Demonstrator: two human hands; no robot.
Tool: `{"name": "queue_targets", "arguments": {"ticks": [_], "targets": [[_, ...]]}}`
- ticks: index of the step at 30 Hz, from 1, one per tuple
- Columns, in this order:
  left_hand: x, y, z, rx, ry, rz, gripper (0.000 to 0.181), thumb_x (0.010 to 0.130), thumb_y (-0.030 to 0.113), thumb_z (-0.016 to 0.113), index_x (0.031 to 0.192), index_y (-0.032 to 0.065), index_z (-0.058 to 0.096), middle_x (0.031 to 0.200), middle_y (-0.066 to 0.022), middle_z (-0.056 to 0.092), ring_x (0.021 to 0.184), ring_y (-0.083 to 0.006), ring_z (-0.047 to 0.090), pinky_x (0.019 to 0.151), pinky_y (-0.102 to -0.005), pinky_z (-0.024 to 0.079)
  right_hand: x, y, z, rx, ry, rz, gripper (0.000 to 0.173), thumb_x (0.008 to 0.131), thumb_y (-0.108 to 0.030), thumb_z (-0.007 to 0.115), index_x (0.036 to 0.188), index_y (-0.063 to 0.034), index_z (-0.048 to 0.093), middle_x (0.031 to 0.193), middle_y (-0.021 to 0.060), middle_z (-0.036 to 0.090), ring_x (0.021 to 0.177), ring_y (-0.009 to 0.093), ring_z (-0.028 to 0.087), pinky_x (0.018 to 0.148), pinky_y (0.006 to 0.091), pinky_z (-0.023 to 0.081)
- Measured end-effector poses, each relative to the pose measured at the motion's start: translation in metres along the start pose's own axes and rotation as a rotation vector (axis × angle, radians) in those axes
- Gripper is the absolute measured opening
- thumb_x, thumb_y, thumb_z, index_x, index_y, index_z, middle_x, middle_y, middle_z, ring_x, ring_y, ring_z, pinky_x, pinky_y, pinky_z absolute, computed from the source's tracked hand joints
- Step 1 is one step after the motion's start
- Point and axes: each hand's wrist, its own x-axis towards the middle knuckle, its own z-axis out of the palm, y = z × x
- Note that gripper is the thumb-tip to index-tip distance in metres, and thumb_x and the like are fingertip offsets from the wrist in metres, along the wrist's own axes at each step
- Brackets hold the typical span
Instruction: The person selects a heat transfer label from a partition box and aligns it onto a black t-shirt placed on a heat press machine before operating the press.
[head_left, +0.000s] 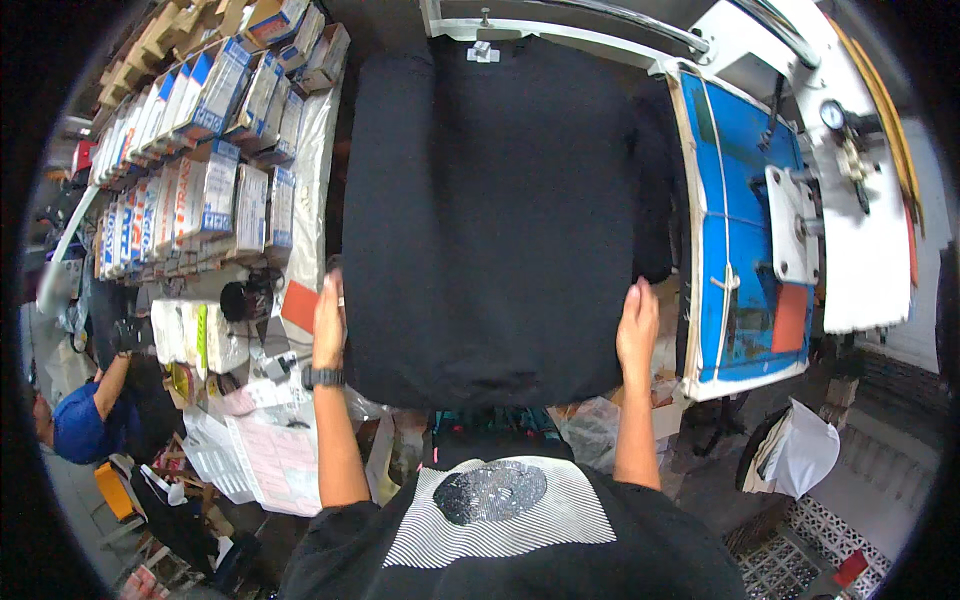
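A black sweatshirt or T-shirt (517, 202) lies spread out before me, its collar at the far end with a small white label (483, 52). The lower hem hangs in soft folds nearest my body. At the garment's left edge is my left hand (328, 319), fingers pointing away from me and a dark watch on the wrist. Along the opposite edge rests my right hand (637, 322), fingers close together. Both hands touch or nearly touch the cloth's sides; whether the fingers pinch it is hidden. What supports the garment is covered by it.
Right of the garment stands a blue press plate (739, 225) with a white rim and cord, beside a pressure gauge (832, 114). Rows of cardboard boxes (214, 187) fill the left table, near a stack of white material (196, 335). A person in blue (94, 420) is at far left.
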Motion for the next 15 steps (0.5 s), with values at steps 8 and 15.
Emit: {"name": "queue_targets", "arguments": {"ticks": [8, 15], "targets": [[-0.107, -0.146, -0.079, -0.122, 0.202, -0.053, 0.031, 0.103, 0.031, 0.059, 0.112, 0.0023, 0.067, 0.109, -0.0045, 0.069, 0.097, -0.0128, 0.062, 0.089, -0.0274, 0.047, -0.090, 0.078, -0.035, 0.456, -0.132, 0.282, 0.042, 0.104, -0.037, 0.055, 0.091, 0.0007, 0.069, 0.087, 0.0033, 0.066, 0.086, 0.010, 0.056, 0.080, 0.0282, 0.045], [-0.125, -0.125, -0.037, -0.543, 0.161, 0.017, 0.031, 0.102, 0.030, 0.061, 0.115, 0.0016, 0.064, 0.109, -0.0056, 0.069, 0.098, -0.0151, 0.064, 0.085, -0.0312, 0.052, -0.093, 0.111, -0.032, 1.207, -0.357, 0.429, 0.023, 0.099, -0.029, 0.066, 0.106, -0.0072, 0.064, 0.104, 0.0017, 0.069, 0.095, 0.012, 0.064, 0.087, 0.0279, 0.049]]}}
